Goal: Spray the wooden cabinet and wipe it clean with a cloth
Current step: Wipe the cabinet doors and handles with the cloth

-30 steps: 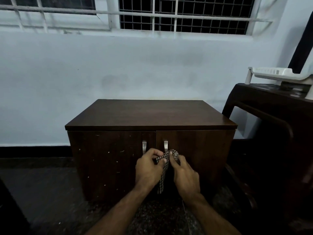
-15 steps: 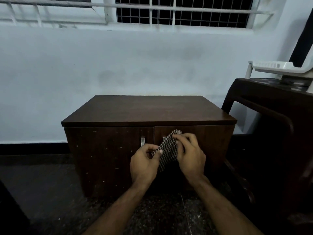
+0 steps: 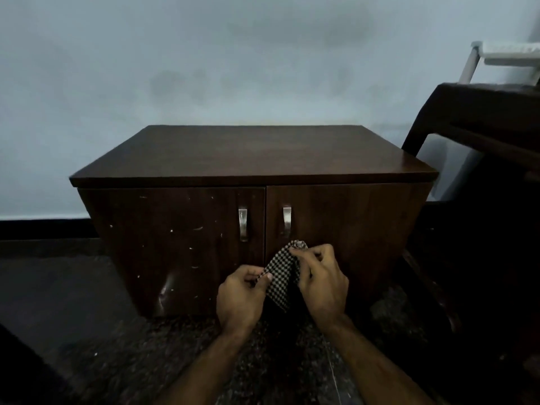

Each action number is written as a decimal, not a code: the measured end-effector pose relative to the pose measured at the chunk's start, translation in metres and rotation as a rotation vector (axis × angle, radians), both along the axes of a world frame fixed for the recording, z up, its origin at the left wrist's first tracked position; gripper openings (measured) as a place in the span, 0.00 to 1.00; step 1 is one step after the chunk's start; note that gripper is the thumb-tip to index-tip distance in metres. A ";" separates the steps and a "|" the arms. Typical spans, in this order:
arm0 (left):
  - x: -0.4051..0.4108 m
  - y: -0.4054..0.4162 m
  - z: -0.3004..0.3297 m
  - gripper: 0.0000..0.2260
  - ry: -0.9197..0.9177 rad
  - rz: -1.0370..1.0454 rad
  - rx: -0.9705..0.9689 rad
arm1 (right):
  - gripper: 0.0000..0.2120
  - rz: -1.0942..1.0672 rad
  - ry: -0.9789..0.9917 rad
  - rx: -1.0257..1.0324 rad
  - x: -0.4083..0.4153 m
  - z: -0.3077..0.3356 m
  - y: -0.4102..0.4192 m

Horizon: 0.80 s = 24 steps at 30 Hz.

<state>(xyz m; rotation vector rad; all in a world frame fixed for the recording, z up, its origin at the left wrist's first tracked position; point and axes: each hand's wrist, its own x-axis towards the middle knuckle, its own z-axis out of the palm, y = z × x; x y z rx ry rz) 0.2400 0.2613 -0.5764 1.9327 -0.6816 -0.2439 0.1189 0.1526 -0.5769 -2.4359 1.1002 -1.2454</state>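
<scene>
Checked black-and-white cloth (image 3: 281, 280) is stretched between both hands: the left hand (image 3: 241, 298) pinches its lower left edge between thumb and fingertips, and the right hand (image 3: 320, 280) pinches the upper corner with curled fingers. Half a second ago the cloth was held higher, level with the door handles; now it sits lower, under the right handle (image 3: 287, 218), and looks more opened out. Just beyond the hands stands the wooden cabinet (image 3: 254, 153), its doors shut, pale specks and a smear on the left door (image 3: 175, 247). No spray bottle is in view. I judge the cloth is being readied for wiping; whether spraying is already done cannot be told.
</scene>
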 end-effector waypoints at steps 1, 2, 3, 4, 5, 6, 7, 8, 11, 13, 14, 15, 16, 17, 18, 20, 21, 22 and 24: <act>0.003 0.000 -0.005 0.07 0.018 -0.005 0.018 | 0.13 0.005 0.021 0.009 -0.002 -0.005 0.000; 0.005 0.000 -0.013 0.07 0.034 -0.012 0.037 | 0.13 0.010 0.032 0.022 -0.003 -0.011 -0.001; 0.006 0.000 -0.018 0.08 0.046 -0.014 0.058 | 0.12 0.011 0.036 0.032 -0.004 -0.017 -0.001; 0.006 -0.001 -0.023 0.08 0.046 -0.014 0.077 | 0.12 0.011 0.046 0.039 -0.005 -0.022 0.000; 0.007 -0.001 -0.030 0.09 0.038 -0.010 0.099 | 0.12 0.012 0.061 0.043 -0.006 -0.029 0.000; 0.007 -0.001 -0.036 0.10 0.030 -0.004 0.115 | 0.13 0.012 0.079 0.046 -0.007 -0.036 0.000; 0.006 -0.001 -0.042 0.10 0.028 0.005 0.133 | 0.13 0.016 0.101 0.051 -0.008 -0.044 0.000; 0.005 -0.001 -0.046 0.10 0.033 0.010 0.148 | 0.13 0.020 0.124 0.062 -0.010 -0.050 -0.001; 0.005 -0.001 -0.067 0.10 0.072 0.010 0.183 | 0.14 0.013 0.244 0.111 -0.013 -0.070 0.000; 0.004 0.000 -0.081 0.09 0.091 -0.009 0.203 | 0.16 -0.015 0.369 0.172 -0.015 -0.077 0.004; 0.003 -0.001 -0.086 0.08 0.086 -0.016 0.215 | 0.17 -0.027 0.437 0.228 -0.015 -0.079 0.006; 0.001 -0.001 -0.089 0.08 0.077 -0.017 0.233 | 0.18 -0.029 0.504 0.298 -0.014 -0.082 0.006; 0.000 -0.001 -0.094 0.07 0.068 -0.021 0.240 | 0.19 -0.030 0.573 0.363 -0.012 -0.084 0.006; -0.001 -0.001 -0.096 0.06 0.064 -0.029 0.251 | 0.19 -0.036 0.624 0.413 -0.010 -0.087 0.005; -0.002 -0.001 -0.101 0.06 0.068 -0.039 0.262 | 0.19 -0.040 0.649 0.463 -0.007 -0.089 0.006; -0.003 0.001 -0.105 0.06 0.116 -0.057 0.275 | 0.15 -0.079 0.609 0.572 0.002 -0.091 0.010; -0.003 0.002 -0.105 0.07 0.139 -0.063 0.273 | 0.12 -0.135 0.553 0.604 0.005 -0.089 0.011; -0.002 0.003 -0.105 0.07 0.152 -0.067 0.259 | 0.09 -0.197 0.501 0.620 0.005 -0.085 0.012; -0.001 0.006 -0.098 0.06 0.178 -0.074 0.214 | 0.10 -0.209 0.425 0.577 0.002 -0.077 0.012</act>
